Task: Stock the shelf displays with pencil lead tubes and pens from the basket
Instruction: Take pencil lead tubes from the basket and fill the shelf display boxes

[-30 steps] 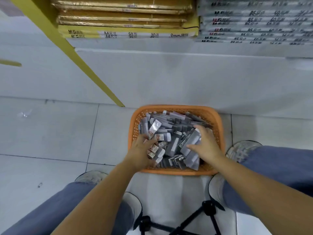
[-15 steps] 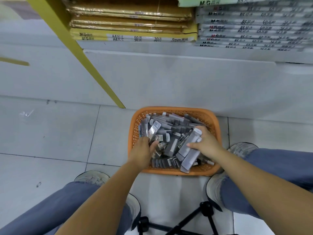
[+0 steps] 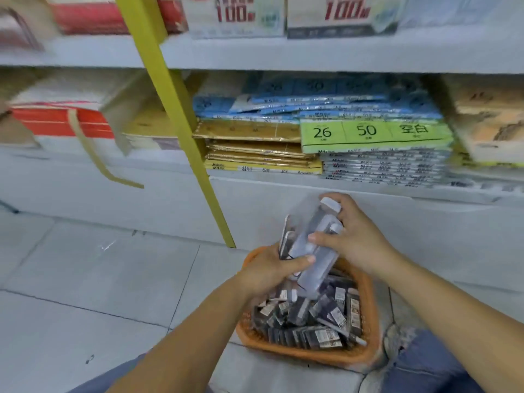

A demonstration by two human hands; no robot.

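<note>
One basket (image 3: 312, 356); several lead tubes (image 3: 314, 245) in left hand (image 3: 266, 272), right hand (image 3: 360, 239).

Even, cool light is filling the aisle, with only faint, soft shadows falling on the floor (image 3: 85, 279). Motion blur is smearing the shelves (image 3: 283, 55), worst at the upper left, and softening the tubes (image 3: 317, 222). The wide lens is slanting the yellow post (image 3: 181, 117) sharply.
</note>
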